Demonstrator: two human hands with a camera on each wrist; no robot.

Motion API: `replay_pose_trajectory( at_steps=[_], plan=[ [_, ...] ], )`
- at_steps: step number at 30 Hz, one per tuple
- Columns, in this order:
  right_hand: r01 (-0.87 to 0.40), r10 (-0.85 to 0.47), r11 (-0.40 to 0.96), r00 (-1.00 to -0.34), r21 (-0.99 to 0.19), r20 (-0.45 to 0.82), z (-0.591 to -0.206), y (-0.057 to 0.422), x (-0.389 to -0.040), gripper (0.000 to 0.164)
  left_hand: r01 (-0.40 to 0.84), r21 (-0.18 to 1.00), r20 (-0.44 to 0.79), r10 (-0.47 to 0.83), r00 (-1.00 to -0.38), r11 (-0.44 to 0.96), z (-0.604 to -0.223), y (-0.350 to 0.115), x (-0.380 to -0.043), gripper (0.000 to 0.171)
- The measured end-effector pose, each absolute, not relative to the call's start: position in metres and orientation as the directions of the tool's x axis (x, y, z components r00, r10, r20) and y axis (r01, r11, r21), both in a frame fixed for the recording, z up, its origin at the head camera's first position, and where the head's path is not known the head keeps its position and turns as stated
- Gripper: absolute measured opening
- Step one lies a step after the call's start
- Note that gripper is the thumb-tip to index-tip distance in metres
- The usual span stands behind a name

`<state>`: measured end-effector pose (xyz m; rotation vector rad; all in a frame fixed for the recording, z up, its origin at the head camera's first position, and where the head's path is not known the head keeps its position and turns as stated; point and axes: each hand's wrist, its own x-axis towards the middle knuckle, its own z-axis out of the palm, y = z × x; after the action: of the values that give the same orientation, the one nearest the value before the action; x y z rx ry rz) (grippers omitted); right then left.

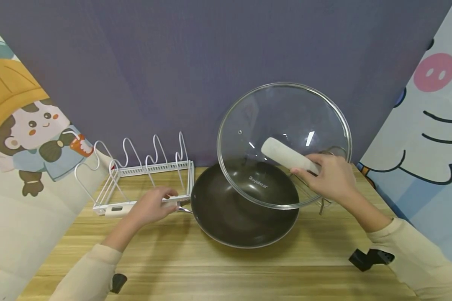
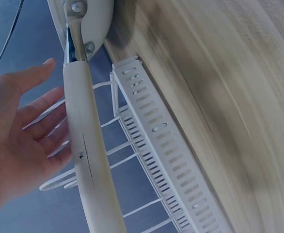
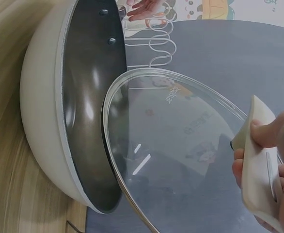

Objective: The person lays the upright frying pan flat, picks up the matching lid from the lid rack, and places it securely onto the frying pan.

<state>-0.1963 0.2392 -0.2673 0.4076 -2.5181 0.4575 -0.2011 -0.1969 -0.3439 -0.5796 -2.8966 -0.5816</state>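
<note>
My right hand grips the long cream handle of a round glass lid with a metal rim. The lid is tilted and raised over the right part of a dark-lined wok marked Royalstar, which sits on the table. At the wok's left, my left hand is beside its cream handle. In the left wrist view, the fingers extend behind that handle with the thumb standing apart from it.
A white wire rack with several upright loops stands left of the wok, just behind its handle. Partly hidden by the lid, a metal wire stand is at the right. A dark grey panel rises behind the wooden table.
</note>
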Motion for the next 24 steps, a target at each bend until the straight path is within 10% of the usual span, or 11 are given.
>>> replay_pose_trajectory(
  at_steps=[24],
  plan=[
    [-0.334,-0.183,0.898,-0.875,-0.287,0.448,-0.264,0.230,-0.195,0.042,0.399,0.241,0.196,0.359,-0.913,0.885,-0.348,-0.208,-0.193,0.022]
  ],
)
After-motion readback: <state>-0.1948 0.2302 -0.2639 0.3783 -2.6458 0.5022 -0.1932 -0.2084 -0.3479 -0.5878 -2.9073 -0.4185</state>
